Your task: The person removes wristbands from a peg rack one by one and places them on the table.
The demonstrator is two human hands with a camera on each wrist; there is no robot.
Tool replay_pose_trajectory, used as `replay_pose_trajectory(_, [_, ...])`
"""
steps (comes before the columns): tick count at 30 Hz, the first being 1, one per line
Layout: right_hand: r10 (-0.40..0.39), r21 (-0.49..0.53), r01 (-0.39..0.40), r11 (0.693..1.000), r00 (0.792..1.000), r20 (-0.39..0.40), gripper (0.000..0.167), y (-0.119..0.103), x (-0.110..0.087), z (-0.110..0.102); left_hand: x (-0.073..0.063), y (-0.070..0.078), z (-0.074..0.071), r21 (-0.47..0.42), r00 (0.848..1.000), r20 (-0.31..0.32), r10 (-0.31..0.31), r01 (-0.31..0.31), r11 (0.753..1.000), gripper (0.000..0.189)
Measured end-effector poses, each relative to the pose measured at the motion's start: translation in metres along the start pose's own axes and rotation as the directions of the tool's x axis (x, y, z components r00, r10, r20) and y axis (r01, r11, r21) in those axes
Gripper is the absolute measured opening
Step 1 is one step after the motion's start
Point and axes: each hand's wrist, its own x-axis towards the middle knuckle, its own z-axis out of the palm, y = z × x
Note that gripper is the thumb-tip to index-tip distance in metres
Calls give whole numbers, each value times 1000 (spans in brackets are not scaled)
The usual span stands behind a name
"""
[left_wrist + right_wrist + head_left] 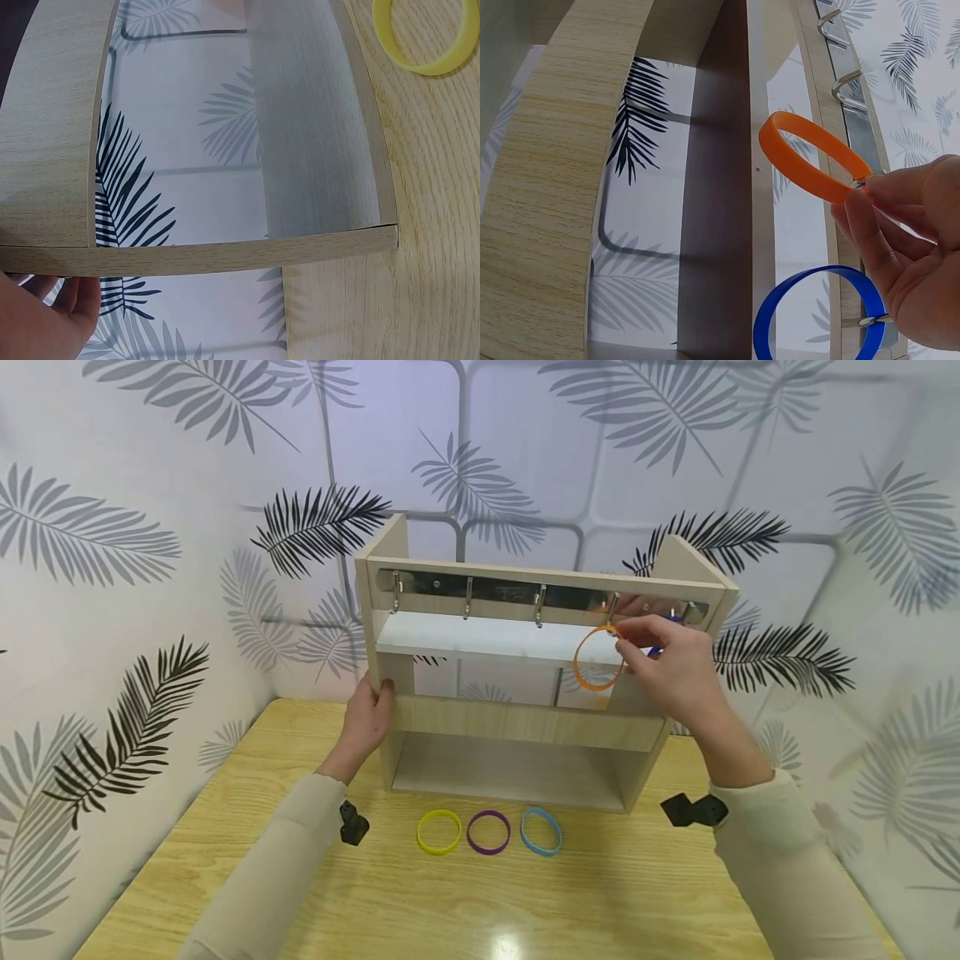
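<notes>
My right hand pinches an orange wristband between thumb and fingers, right at the fourth hook from the left on the metal hook strip. In the right wrist view the orange band tilts outward, with a hook tip at its near end. A blue wristband hangs on the neighbouring hook, mostly hidden by my hand in the head view. My left hand holds the left side panel of the wooden shelf, thumb at the front edge and fingers on the outer side.
Yellow, purple and light blue wristbands lie in a row on the wooden table before the shelf. Three hooks to the left carry no band. A leaf-patterned wall stands close behind.
</notes>
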Motion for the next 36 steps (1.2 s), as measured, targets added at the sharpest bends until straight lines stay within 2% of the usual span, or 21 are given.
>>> replay_pose_trajectory(4, [-8,0,8,1000,1000,-15,21,-1,0,0,-1,2,-1,-4,1000,4,-4,4,1000,46])
replay_pose_trajectory(12, [-10,33,11,999,1000,-28,21,-3,-1,-2,-4,3,0,-4,999,-18,41,-41,999,52])
replay_pose_trajectory(21, [-29,46,31,998,999,-37,21,-3,-2,-3,-1,1,0,-11,1000,9,-3,3,1000,48])
replay_pose_trajectory(28, [-47,66,50,997,998,-38,21,-5,-4,-4,-4,2,-2,-18,1000,21,3,-2,1000,50])
replay_pose_trajectory(36, [-106,71,112,991,991,-82,19,-9,-9,-5,-2,2,-1,-15,1000,16,-6,6,1000,49])
